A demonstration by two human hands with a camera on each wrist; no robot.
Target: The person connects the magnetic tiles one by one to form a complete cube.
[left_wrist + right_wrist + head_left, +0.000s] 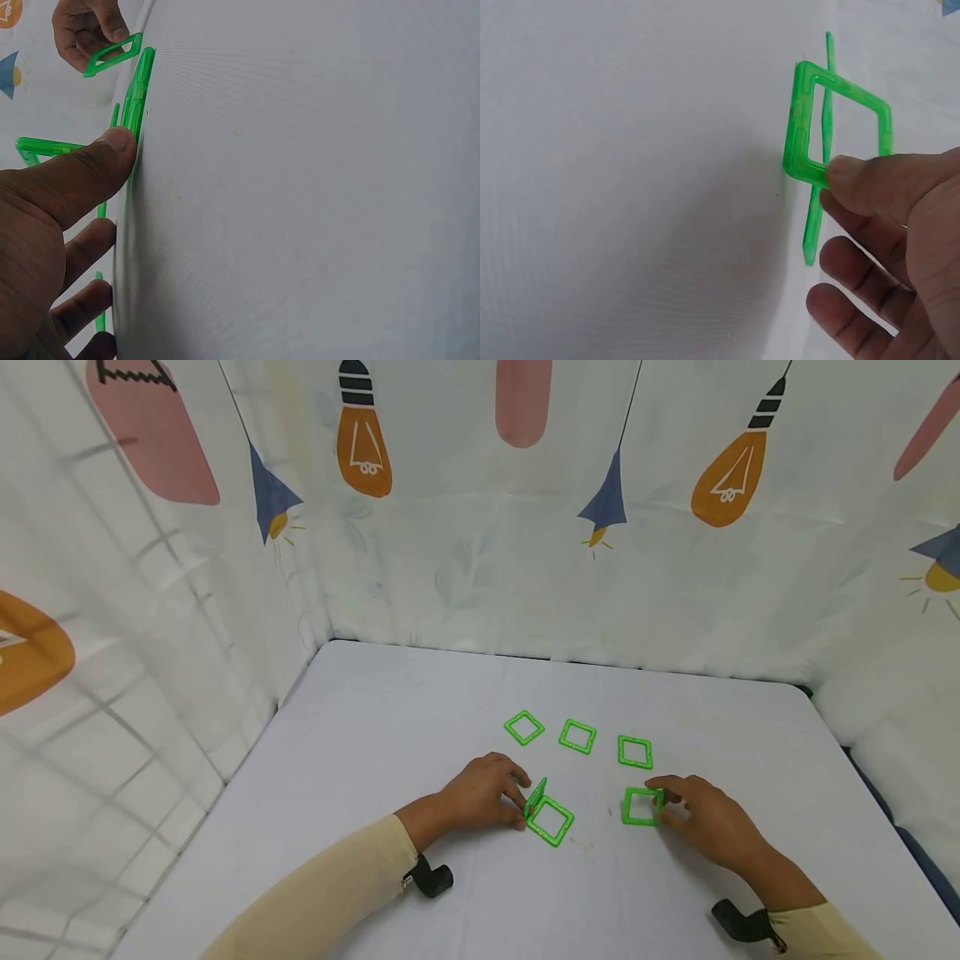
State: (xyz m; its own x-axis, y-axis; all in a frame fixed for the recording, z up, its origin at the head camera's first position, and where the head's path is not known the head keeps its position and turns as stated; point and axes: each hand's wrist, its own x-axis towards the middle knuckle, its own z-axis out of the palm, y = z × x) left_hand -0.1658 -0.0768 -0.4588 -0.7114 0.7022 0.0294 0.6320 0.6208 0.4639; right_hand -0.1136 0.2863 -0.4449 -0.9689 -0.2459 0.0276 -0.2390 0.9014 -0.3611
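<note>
My left hand [487,789] pinches a green square frame tile [536,795] that stands tilted up along one edge of a flat green tile [542,835]. In the left wrist view, the thumb [112,154] lies at the place where the two tiles meet, and the raised tile [52,146] is partly behind it. To the right, my right hand [708,822] holds another green square frame tile [627,806] by one side, between thumb and fingers. The right wrist view shows this held tile [799,120] tilted up, its remaining fingers loosely bent below.
Farther back on the white table [405,693] lie three more green square frames: a left one [534,719], a middle one [562,732] and a right one [622,750]. Patterned cloth [465,568] hangs behind the table and at its sides.
</note>
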